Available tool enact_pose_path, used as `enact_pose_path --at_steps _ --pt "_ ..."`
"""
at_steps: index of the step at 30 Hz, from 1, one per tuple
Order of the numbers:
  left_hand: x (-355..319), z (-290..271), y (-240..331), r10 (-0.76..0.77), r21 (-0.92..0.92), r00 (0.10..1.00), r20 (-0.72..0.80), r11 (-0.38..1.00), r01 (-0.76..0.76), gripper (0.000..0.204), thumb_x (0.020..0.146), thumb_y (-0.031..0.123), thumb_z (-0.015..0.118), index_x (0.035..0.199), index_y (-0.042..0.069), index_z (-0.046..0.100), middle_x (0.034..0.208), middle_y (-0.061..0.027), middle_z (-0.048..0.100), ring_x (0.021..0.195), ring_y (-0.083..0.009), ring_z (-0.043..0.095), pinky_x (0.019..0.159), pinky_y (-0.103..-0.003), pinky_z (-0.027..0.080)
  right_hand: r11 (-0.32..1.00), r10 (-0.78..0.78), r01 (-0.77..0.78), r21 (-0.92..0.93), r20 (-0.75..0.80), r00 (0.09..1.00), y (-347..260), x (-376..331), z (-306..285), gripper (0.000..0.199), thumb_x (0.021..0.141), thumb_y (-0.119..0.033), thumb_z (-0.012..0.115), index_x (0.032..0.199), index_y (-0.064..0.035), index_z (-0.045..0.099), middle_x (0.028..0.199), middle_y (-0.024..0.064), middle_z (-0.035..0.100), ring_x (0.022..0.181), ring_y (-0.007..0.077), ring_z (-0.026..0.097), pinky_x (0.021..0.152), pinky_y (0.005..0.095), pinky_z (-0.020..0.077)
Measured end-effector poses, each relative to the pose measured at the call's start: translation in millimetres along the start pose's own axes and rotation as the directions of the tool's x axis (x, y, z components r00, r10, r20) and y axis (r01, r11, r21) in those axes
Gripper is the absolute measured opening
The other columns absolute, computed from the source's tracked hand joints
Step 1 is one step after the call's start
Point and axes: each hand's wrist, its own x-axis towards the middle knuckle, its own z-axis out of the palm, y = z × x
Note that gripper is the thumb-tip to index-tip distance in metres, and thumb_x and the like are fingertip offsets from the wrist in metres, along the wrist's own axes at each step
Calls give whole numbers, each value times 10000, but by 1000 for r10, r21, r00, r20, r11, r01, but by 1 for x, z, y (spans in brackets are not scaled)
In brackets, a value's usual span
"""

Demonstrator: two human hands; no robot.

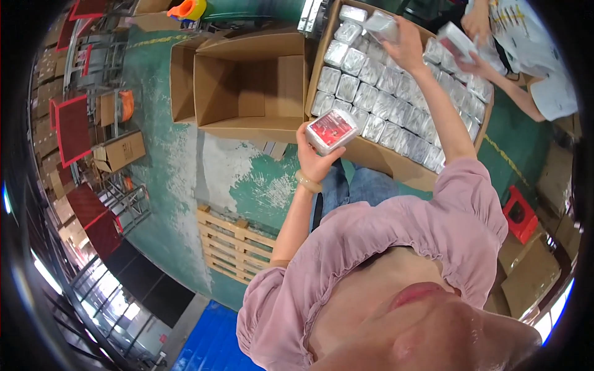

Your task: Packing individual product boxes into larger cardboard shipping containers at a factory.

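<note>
My left hand (314, 159) is wrapped round a small clear-wrapped pack with a red label (333, 128), held up near the front left corner of a large carton. My right hand (406, 48) reaches over the far part of that carton (396, 159), its fingers on a shiny clear-wrapped pack (382, 26). Rows of similar silvery packs (388, 81) fill the carton. Just left of it stands an open cardboard box (250, 128), with bare cardboard visible inside.
Across the carton at the right, a co-worker's hand (477, 65) holds a white and red pack (456, 42). A wooden pallet (235, 241) lies on the green floor at left. Red-topped racks (73, 131) stand farther left, and a red stool (520, 214) sits at right.
</note>
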Motion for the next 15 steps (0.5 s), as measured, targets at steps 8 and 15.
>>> enact_pose_path --at_steps 8,15 --pt "4 -7 10 -81 -148 996 -38 986 74 874 569 -39 792 1260 51 265 1164 -92 454 1056 -199 513 900 -324 449 814 522 -576 81 335 785 15 -138 -52 750 677 -475 704 1212 -19 445 1125 177 540 1035 333 520 887 405 422" --pt "4 -18 8 -138 -143 988 -63 982 127 863 571 -70 777 1258 48 268 1176 -89 440 1059 -207 509 896 -328 450 994 93 -104 27 277 956 -35 -105 -55 761 657 -502 714 1204 -26 483 1124 164 539 1024 273 531 852 373 430"
